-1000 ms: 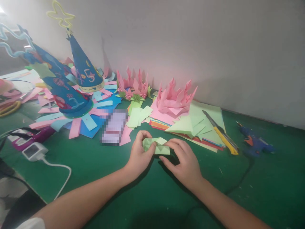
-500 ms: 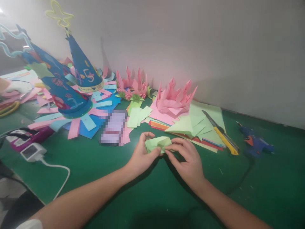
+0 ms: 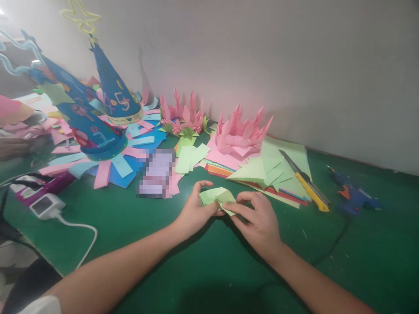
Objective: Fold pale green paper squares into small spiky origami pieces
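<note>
Between my hands is a small piece of light green paper, creased and partly folded, held just above the green table. My left hand grips its left side, thumb across the front and fingers behind. On the right edge, my right hand pinches a corner between thumb and fingers. Fingers cover parts of the paper's lower edge. Just beyond lie a stack of coloured paper, light green strips and a pink folded-paper crown.
A yellow utility knife with its blade out and a blue glue gun lie to the right. Blue cone hats stand at the left behind a phone and a white charger. Another person's hand shows at the left edge.
My right fingers have turned the paper's right corner down and toward me, and the fold's shape differs. Another person's hand has come into view at the far left.
</note>
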Motion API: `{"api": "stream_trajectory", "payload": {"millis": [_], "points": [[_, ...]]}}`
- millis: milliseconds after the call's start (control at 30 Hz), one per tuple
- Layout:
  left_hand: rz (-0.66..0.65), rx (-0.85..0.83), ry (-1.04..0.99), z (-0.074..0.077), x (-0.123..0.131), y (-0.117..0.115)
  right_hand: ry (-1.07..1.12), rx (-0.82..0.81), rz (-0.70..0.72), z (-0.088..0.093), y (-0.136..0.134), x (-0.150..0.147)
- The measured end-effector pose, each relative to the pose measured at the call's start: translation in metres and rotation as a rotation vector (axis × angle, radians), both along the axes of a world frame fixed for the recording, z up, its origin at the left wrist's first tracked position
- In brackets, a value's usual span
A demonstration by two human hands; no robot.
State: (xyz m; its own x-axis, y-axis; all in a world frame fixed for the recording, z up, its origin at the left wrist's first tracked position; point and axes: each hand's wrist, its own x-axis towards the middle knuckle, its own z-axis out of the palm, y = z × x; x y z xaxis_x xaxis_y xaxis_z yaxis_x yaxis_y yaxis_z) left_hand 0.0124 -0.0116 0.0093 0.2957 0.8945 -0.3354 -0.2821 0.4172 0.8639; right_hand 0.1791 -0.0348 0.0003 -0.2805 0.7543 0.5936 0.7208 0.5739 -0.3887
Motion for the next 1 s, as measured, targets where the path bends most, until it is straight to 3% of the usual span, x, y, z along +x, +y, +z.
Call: {"api": "stream_trajectory", "payload": {"millis": [500, 1000], "points": [[0.027, -0.057, -0.011, 0.0084, 0.0005, 0.0002, 0.005, 0.019, -0.024, 0.0011, -0.0003, 0.0002], [0.031, -0.062, -0.01, 0.0078, -0.0009, 0.0013, -0.154, 0.051, 0.031, 0.0039, 0.0017, 0.0028]]}}
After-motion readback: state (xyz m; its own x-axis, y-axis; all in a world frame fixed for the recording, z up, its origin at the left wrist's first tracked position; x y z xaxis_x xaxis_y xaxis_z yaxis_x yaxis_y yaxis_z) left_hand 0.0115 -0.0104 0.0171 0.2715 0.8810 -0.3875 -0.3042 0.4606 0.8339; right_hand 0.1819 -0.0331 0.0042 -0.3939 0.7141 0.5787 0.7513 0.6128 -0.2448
